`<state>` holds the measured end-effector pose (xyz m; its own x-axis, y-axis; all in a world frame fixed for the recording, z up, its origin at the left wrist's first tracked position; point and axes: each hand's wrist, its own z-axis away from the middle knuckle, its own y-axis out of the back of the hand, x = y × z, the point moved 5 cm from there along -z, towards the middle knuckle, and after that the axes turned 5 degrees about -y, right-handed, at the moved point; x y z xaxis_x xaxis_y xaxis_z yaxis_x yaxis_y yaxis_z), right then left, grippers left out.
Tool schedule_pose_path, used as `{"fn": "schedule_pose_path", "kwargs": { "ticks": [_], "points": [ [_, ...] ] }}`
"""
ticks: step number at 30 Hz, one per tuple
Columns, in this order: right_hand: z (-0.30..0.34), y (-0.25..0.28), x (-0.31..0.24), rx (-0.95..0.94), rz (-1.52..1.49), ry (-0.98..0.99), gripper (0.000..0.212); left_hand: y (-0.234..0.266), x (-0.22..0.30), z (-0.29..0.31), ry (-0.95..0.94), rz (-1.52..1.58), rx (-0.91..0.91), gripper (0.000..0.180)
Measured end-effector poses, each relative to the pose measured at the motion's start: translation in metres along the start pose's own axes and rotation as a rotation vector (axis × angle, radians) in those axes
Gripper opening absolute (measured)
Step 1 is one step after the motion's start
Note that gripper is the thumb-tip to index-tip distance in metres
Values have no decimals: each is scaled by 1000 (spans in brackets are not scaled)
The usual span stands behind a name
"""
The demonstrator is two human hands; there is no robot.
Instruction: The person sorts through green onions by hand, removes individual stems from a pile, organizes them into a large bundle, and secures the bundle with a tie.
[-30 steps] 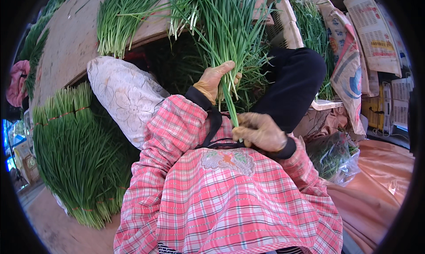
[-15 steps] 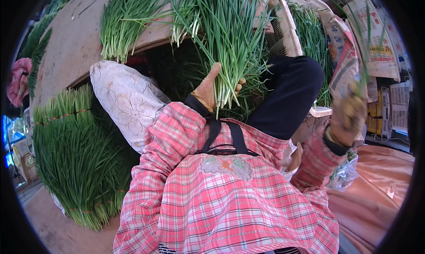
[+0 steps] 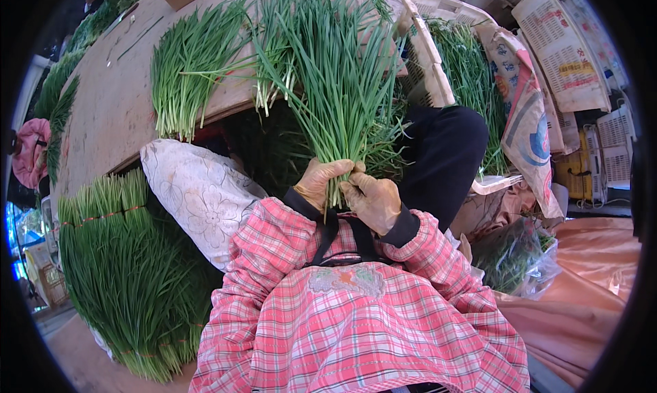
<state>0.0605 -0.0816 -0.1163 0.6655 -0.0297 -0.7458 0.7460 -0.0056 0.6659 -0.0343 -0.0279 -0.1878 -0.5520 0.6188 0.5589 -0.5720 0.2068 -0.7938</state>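
A bunch of long green garlic chives (image 3: 345,85) stands with its pale stem ends toward me and its leaves fanned away over the board. My left hand (image 3: 319,182), in a yellowish glove, wraps round the lower stems from the left. From the right, my gloved right hand (image 3: 374,200) pinches at the same stem ends, fingers curled and partly hidden. Beyond the left knee, a loose pile of chives (image 3: 195,68) lies on the wooden board (image 3: 102,105), and a smaller pile (image 3: 274,64) sits beside the held bunch.
Several tied chive bundles (image 3: 130,276) are stacked at my left. At the right stand a white plastic crate (image 3: 438,74) of greens and a printed sack (image 3: 527,129). A clear plastic bag (image 3: 537,270) with greens lies near an orange sheet (image 3: 592,256). More crates (image 3: 616,146) stand far right.
My right hand has come in from the far right, where it was raised beside the crate with a few leaves, to the stem ends. My left hand keeps its hold on the chives.
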Motion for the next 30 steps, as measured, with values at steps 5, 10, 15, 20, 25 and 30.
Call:
{"fn": "schedule_pose_path", "kwargs": {
  "ticks": [5, 10, 15, 20, 25, 30],
  "points": [
    [9, -13, 18, -17, -456, -229, 12, -10, 11, 5, -74, -58, -19, 50],
    [8, -22, 20, -57, -714, -452, 12, -7, 10, 8, -76, -135, 170, 26],
    [5, 9, 25, -139, -311, -343, 31, -2, 16, 17, -198, -457, 269, 27],
    [-30, 4, 7, -46, -424, -215, 67, -7, 7, 15, -306, -637, 205, 60],
    [-35, -22, 19, -64, -981, -412, 50, -2, 16, 21, -271, -397, 266, 52],
    [-33, -31, 37, -51, -1023, -416, 43, 21, 2, 24, -54, -145, 204, 40]
  ]
}}
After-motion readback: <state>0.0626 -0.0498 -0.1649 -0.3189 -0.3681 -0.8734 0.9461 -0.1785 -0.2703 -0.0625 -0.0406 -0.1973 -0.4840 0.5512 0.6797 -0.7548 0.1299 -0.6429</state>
